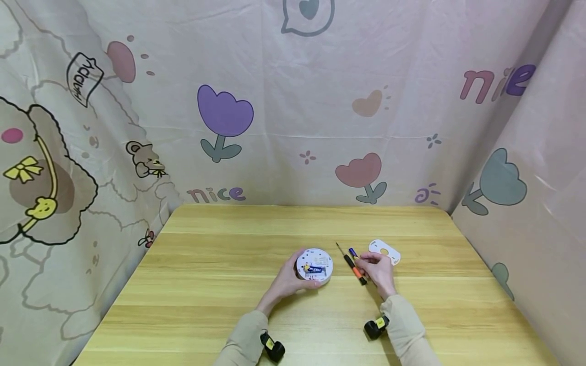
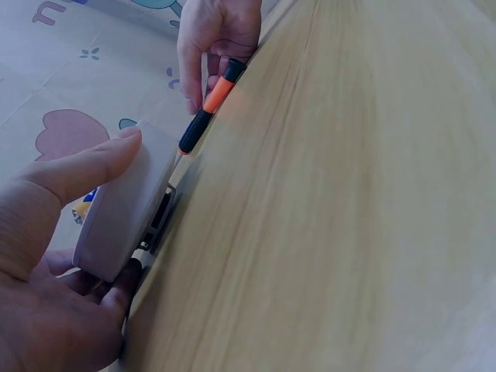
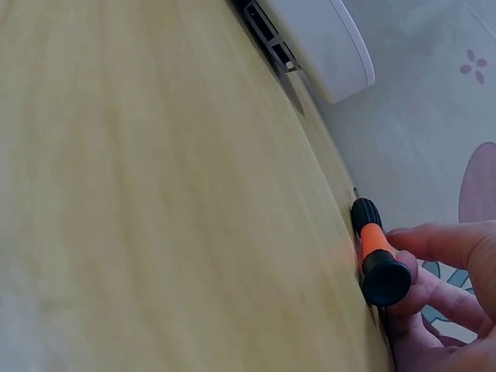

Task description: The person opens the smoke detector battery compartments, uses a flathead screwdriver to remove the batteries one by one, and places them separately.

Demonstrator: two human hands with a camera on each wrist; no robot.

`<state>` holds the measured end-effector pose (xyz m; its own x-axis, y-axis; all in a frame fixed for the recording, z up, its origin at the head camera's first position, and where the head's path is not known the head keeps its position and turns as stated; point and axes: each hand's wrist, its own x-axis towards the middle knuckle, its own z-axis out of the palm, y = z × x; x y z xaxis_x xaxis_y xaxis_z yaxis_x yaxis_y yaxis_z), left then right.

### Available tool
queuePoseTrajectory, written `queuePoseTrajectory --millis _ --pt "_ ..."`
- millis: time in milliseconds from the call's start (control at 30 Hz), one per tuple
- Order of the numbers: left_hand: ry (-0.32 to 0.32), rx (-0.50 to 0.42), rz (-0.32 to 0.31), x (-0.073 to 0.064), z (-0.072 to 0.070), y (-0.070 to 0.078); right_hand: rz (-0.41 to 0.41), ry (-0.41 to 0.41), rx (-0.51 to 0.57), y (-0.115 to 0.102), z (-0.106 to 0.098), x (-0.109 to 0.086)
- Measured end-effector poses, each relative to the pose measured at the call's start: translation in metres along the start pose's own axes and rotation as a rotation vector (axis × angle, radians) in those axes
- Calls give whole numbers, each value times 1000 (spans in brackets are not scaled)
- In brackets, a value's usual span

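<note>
My left hand [image 1: 288, 278] grips a round white device [image 1: 327, 278] by its edge, thumb on one side and fingers on the other. A blue battery [image 1: 315, 270] with a yellow end shows on its upturned face. At the right, my right hand [image 1: 377, 270] pinches the yellow end of a second blue battery [image 1: 352, 251] between its fingertips. Just beside that hand lies a screwdriver [image 1: 356, 271] with a black and orange handle, its thin tip pointing away. In the right wrist view the screwdriver [image 3: 375, 244] stands in front of the fingers, and the second battery is hidden.
Beyond the right hand lies a white oblong plate [image 1: 376, 245] with a round hole. Everything is on a wooden table [image 1: 206, 284]. Printed cloth [image 1: 293, 101] hangs behind it and at both sides. A black wrist camera [image 1: 273, 349] sits at the left sleeve, another [image 1: 376, 328] at the right.
</note>
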<state>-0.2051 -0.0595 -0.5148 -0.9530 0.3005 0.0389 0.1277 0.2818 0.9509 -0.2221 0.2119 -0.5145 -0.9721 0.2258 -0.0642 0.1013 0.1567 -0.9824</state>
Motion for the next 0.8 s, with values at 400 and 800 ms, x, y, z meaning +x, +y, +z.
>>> queuePoseTrajectory --millis 400,800 --pt "1 -6 6 1 0 -2 8 19 50 0 0 -1" --pt "2 -8 -4 1 0 -2 9 80 165 -1 1 -1"
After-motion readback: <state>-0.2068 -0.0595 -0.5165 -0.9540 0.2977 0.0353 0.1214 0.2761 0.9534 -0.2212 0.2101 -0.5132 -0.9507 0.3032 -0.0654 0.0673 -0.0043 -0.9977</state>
